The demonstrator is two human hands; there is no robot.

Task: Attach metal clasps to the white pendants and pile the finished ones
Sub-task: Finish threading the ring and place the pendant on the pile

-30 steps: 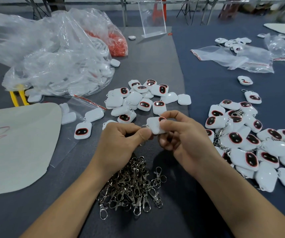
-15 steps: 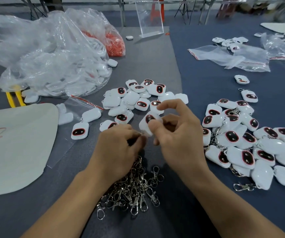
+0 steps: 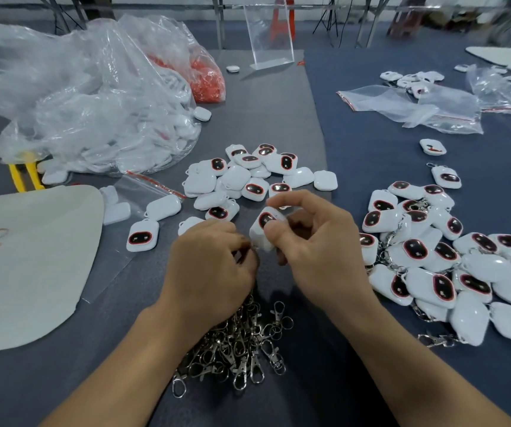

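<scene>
On a grey mat [image 3: 266, 118] at a long worktable, a white pendant [image 3: 259, 232] with a red-rimmed dark window sat clamped between the thumb and curled fingers of a person's right hand [image 3: 316, 251], raised just above the surface and tilted. The left hand [image 3: 211, 266] met it at its lower corner, fingers bunched tightly together as if on a metal clasp. The knuckles hid whatever they pinched, so the fitting appeared under way rather than done.

Directly beneath the wrists lay a heap of loose clasps [image 3: 242, 343], silver swivel hooks with split rings. Just beyond the hands, a cluster of bare pendants [image 3: 248, 177] awaited clasps. On the person's right a larger pile of finished pendants [image 3: 448, 263] sprawled over blue cloth [image 3: 371, 143], rings and hooks showing among them.

Judged by the two piles, the job looked past halfway for what lay out, though a bulging clear bag [image 3: 94, 112] at far left held many more white pieces. A second bag of red parts [image 3: 206, 78] lay behind it.

A pale sheet [image 3: 32, 257] marked with red lines, yellow handles [image 3: 23, 177], flat zip bags [image 3: 417, 106] and a clear acrylic stand [image 3: 269, 35] ringed the work area. Metal table legs [image 3: 220, 23] crossed the blurred background.
</scene>
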